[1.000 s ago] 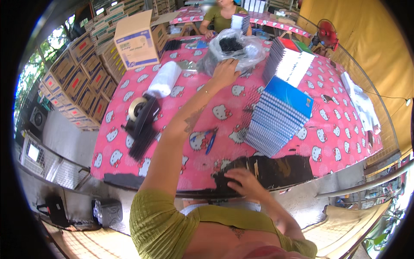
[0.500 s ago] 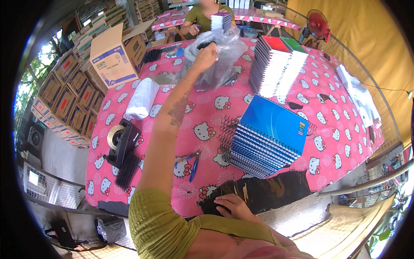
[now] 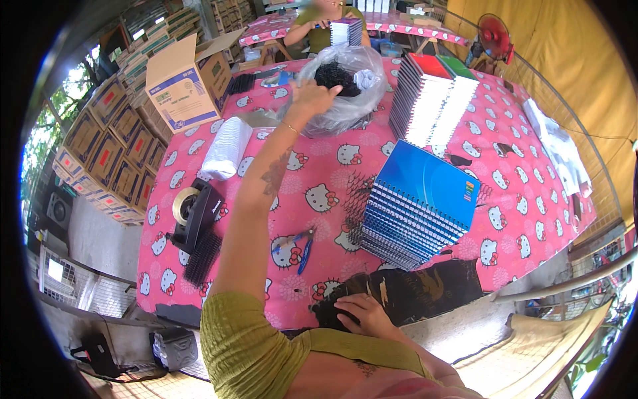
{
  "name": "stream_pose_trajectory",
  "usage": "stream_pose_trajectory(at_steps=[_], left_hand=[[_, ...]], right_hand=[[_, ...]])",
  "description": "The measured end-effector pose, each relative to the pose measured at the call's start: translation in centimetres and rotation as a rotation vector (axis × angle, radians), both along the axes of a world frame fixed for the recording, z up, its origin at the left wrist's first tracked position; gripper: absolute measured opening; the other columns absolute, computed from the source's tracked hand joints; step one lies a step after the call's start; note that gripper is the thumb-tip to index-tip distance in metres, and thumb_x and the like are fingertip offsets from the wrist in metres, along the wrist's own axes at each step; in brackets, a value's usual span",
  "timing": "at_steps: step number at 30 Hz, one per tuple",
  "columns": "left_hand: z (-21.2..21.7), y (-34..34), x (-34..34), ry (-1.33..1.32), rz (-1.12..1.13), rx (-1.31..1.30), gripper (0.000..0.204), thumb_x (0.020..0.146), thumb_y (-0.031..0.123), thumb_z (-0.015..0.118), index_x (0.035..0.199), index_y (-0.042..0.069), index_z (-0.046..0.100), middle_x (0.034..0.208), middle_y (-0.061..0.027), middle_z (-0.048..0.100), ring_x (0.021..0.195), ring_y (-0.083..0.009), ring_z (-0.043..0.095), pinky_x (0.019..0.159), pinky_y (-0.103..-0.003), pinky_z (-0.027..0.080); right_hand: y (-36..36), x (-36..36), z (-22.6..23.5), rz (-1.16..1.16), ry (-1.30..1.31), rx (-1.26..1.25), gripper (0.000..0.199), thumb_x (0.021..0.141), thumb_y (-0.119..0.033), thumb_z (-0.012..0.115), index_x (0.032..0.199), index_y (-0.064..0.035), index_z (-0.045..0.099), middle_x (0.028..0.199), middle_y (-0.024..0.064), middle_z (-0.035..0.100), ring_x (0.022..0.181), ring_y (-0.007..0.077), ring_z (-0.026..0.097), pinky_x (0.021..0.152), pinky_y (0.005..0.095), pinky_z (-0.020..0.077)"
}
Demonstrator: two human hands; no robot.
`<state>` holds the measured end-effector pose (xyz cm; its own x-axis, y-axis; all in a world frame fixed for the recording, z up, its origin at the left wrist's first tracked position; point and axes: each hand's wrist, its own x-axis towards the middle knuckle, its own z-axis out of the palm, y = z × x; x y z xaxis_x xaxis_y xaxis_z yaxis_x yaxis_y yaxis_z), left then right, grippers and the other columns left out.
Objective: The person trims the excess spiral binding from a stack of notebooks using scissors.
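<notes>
co-worker's head (image 3: 323,9) blurred, cropped above, black coils (image 3: 334,74) partly hidden in plastic bag (image 3: 352,116)

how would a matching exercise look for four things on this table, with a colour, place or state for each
Column one
1. clear plastic bag
2. tape dispenser
3. pliers
4. top notebook

Column two
A. blue-handled
B. black, fitted with a tape roll
C. on a spiral-bound stack
D. open, with a black bundle inside

Pairs: 1-D, 2-B, 3-A, 4-C
</notes>
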<state>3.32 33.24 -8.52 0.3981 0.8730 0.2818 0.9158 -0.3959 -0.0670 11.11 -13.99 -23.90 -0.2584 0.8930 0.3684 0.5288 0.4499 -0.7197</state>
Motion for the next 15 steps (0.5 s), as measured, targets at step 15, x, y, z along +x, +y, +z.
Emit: stream_pose_trajectory(at_steps=[15], left_hand=[[-11.3,-31.4,-13.3,-0.176,-0.093,-0.148,0.066,0.088,0.047,0.059,0.133,-0.001,0.048,0.128,-0.025,0.052,0.119,-0.0443,0.049,0.097,-0.046,0.044]], right_hand=[[0.4,2.8,13.4,0.179,-0.049,0.178,0.023,0.084,-0.01,0.069,0.107,-0.0062,0.069,0.109,0.0119,0.066,0.094,0.0295,0.065,0.081,0.0398,0.0534]])
